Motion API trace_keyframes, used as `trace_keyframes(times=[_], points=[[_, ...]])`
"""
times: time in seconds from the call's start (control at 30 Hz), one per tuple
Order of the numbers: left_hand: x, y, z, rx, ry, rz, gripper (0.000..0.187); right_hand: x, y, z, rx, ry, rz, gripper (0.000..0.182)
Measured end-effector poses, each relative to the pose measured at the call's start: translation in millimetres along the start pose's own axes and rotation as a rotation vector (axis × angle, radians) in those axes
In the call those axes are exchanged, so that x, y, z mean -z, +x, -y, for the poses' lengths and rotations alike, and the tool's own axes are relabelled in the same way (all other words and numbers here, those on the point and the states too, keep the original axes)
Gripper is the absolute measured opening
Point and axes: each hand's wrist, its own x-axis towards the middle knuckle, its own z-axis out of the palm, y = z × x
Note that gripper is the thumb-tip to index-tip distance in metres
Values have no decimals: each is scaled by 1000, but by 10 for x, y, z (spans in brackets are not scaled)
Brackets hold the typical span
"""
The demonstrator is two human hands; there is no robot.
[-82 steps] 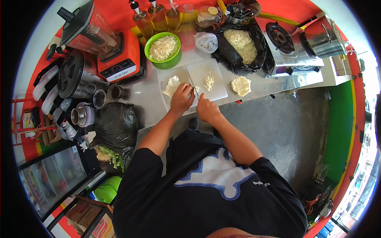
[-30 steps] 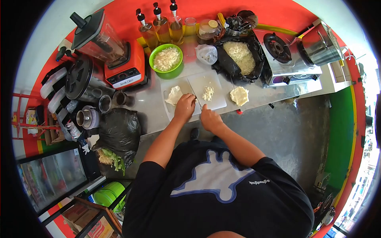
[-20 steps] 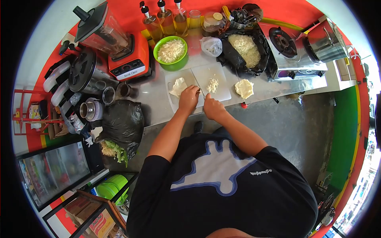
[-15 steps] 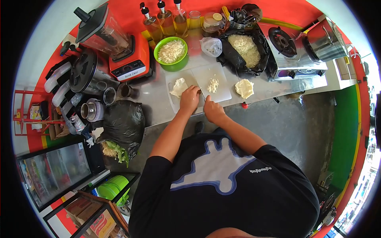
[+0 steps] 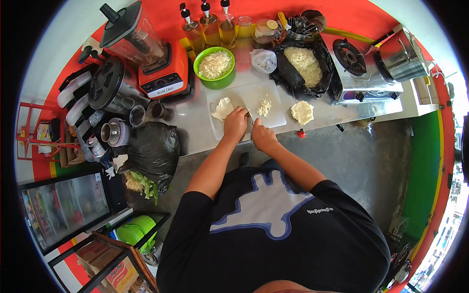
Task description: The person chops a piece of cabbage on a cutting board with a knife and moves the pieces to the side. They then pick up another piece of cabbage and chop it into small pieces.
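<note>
My left hand [image 5: 236, 124] is closed with its fingertips pressed down on the white cutting board [image 5: 243, 95]. Whatever lies under those fingers is hidden. Just left of them sits a flat, pale, uneven piece of food [image 5: 223, 109]. My right hand [image 5: 264, 136] grips a knife, its thin blade [image 5: 250, 115] standing beside the left fingertips. Right of the blade, a small heap of pale shredded strips [image 5: 264, 108] rests on the board. Off the board's right edge, a pale roundish piece [image 5: 302, 113] lies on the metal counter.
Behind the board stand a green bowl [image 5: 223, 81] of shreds and a black bag [image 5: 286, 79] with more shreds. A red blender [image 5: 165, 75] is at left, a gas stove [image 5: 364, 80] at right. Pump bottles [image 5: 210, 30] line the wall. A black plastic bag [image 5: 154, 144] sits left.
The view has shifted slightly, so the counter things appear a little lower and further right. Both hands keep nearly the same place at the board, with the knife still in the right hand.
</note>
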Motion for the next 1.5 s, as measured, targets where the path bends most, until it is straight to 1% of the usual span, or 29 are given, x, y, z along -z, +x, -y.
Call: trace_keyframes(times=[0.17, 0.3, 0.4, 0.5, 0.63, 0.73, 0.8, 0.87, 1.0, 1.07, 1.2, 1.33, 1.43, 1.5], points=[[17, 31, 9, -11, 30, 20, 5, 114, 36, -1, 15, -18, 13, 30], [2, 4, 13, 1, 49, 25, 6, -10, -77, -9, 17, -30, -5, 32], [13, -9, 21, 28, 9, 38, 11, -47, 12, 1, 17, -48, -6, 31], [58, -37, 17, -19, -7, 15, 8, -7, 96, 15, 13, -35, 2, 32], [88, -29, 5, 11, -24, 48, 9, 79, -3, 49, -21, -22, 32, 32], [49, -54, 18, 27, -62, 14, 10, 24, -96, 56, -43, -11, 33, 31], [30, -60, 30, -1, -106, -29, 8, -16, -84, 39, -26, -27, 22, 31], [21, -82, 29, -11, -98, -35, 7, -66, -53, 32, -10, -42, 17, 30], [-2, -128, 52, -66, -38, -50, 6, 72, 17, 85, -29, -64, 27, 33], [-25, -131, 84, -65, -38, -57, 6, 123, -27, 110, -25, -83, 38, 33], [-29, -116, 86, -35, -50, -48, 4, -14, -150, 90, -18, -60, 25, 33], [6, -120, 70, -12, -73, -62, 4, -44, -6, 79, -5, -45, 6, 31], [-3, -131, 103, 18, -77, -3, 4, 24, 41, 83, -3, -39, 2, 32], [6, -101, 123, -20, -47, -35, 5, 38, -16, 79, -14, -40, 8, 32]])
